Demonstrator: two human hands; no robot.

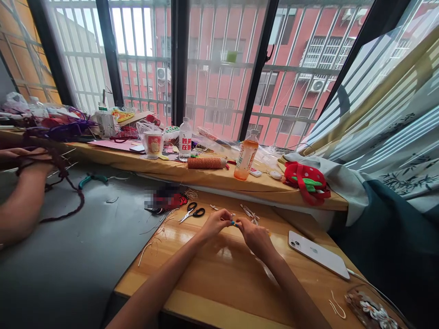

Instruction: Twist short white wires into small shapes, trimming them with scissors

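My left hand point(218, 222) and my right hand point(253, 232) meet over the wooden table point(206, 283), fingertips almost touching. Both are closed in a pinch. Whatever sits between the fingertips is small and pale, and too small to name. Blue shows on the nails. Just beyond my right hand lies a small bundle of pale cords point(252, 214). Black-handled scissors point(192, 212) rest to the left of my left hand, their blades pointing toward the near left.
A white phone point(317, 253) with a cable lies at right, near cord ornaments point(372, 310). Loose cords point(156, 242) line the left edge. On the sill stand an orange drink bottle point(246, 155), a thread spool point(206, 163) and a strawberry pouch point(305, 178). Another person's arm point(24, 201) holds dark cord at left.
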